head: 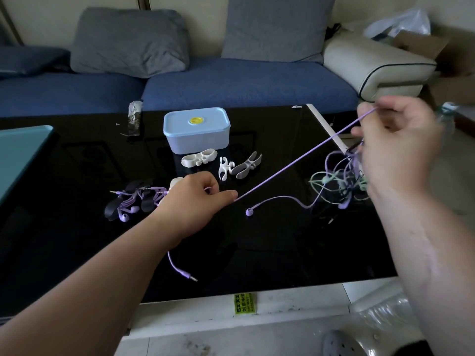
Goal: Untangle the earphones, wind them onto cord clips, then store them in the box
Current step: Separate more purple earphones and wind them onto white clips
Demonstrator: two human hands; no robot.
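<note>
A purple earphone cord (298,160) runs taut between my two hands above the black table (257,253). My left hand (195,199) pinches its lower end near the table's middle; the cord's plug end (189,276) trails out under my wrist. My right hand (395,140), raised at the right edge, grips the upper end. Below that hand hangs a tangle of purple, green and black earphones (341,181), and one purple earbud (248,211) lies on the table. The pale blue lidded box (196,129) stands at the back. Three white cord clips (221,163) lie before it.
A bundle of purple earphones wound on dark clips (131,201) lies left of my left hand. A teal object (20,152) covers the table's left edge. A blue sofa (231,83) with grey cushions runs behind. The floor in front holds a plastic-wrapped object (380,319).
</note>
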